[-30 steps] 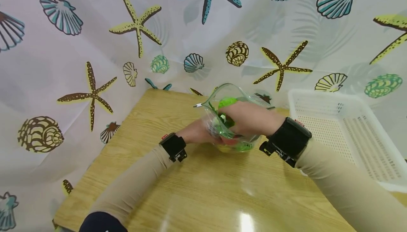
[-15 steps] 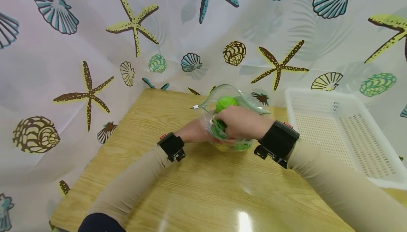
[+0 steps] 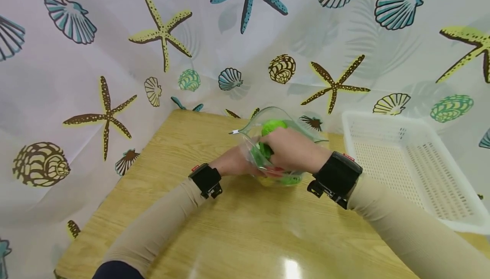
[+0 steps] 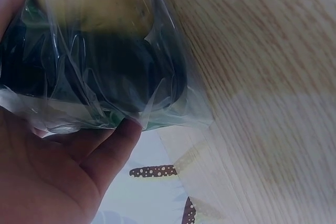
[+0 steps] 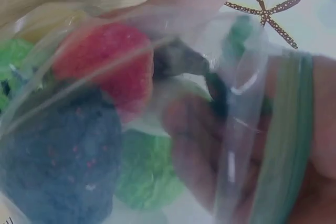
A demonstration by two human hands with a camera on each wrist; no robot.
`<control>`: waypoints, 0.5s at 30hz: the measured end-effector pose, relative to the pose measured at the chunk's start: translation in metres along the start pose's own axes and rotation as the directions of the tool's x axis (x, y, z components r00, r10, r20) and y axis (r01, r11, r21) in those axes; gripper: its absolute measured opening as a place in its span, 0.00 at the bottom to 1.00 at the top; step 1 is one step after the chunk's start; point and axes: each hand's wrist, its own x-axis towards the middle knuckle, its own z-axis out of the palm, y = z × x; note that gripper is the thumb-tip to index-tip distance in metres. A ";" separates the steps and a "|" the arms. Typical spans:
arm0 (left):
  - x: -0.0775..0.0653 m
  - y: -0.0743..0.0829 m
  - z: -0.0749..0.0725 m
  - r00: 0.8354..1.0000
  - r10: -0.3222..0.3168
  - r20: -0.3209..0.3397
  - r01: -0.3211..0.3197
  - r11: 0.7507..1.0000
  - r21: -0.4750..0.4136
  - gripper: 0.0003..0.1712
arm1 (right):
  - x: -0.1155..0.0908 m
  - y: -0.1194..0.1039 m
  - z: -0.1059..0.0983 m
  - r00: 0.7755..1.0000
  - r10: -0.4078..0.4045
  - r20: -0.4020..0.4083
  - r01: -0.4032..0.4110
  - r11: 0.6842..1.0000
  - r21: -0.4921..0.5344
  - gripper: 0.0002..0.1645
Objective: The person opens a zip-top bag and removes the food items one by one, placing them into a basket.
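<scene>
A clear zip bag (image 3: 275, 115) with a green-edged mouth stands on the wooden table, full of toy-like produce. Inside show a bright green ball (image 3: 274, 126), a red piece (image 5: 107, 66), a dark bumpy piece (image 5: 60, 150) and a yellow speckled piece (image 4: 94, 3). My left hand (image 3: 239, 161) grips the bag's left side, thumb and fingers around it in the left wrist view. My right hand (image 3: 292, 149) reaches into the bag's mouth, fingers curled round a dark green piece (image 3: 264, 149). Plastic and fingers partly hide that piece, so its kind is unclear.
A white perforated plastic basket (image 3: 402, 160) stands on the right of the table (image 3: 237, 236). Behind and to the left hangs a white curtain (image 3: 237, 45) printed with shells and starfish. Black cameras sit on both wrists.
My right hand has shifted slightly left and lower in the bag, leaving more of the green ball visible. The dark green piece sits lower. My left hand keeps its grip on the bag.
</scene>
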 end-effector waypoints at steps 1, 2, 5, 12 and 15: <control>0.000 0.000 0.000 1.000 0.003 0.000 -0.003 1.000 0.012 0.55 | 0.000 0.000 0.001 1.000 -0.001 0.009 0.001 1.000 0.001 0.20; -0.001 0.000 0.000 1.000 0.009 -0.003 -0.008 1.000 0.022 0.55 | 0.000 -0.001 0.001 1.000 -0.005 0.017 0.005 1.000 0.004 0.20; -0.001 -0.001 0.000 1.000 0.017 -0.019 -0.016 0.998 0.065 0.55 | 0.003 -0.004 0.003 0.999 -0.022 0.030 0.022 1.000 0.005 0.21; 0.002 0.000 0.003 0.999 0.036 -0.031 -0.033 0.996 0.083 0.57 | 0.003 -0.006 0.006 1.000 -0.026 0.009 0.026 0.999 0.043 0.19; 0.002 0.002 0.003 0.999 0.027 -0.018 -0.026 0.999 0.040 0.57 | 0.000 -0.002 0.005 1.000 -0.021 -0.011 0.022 0.998 0.055 0.20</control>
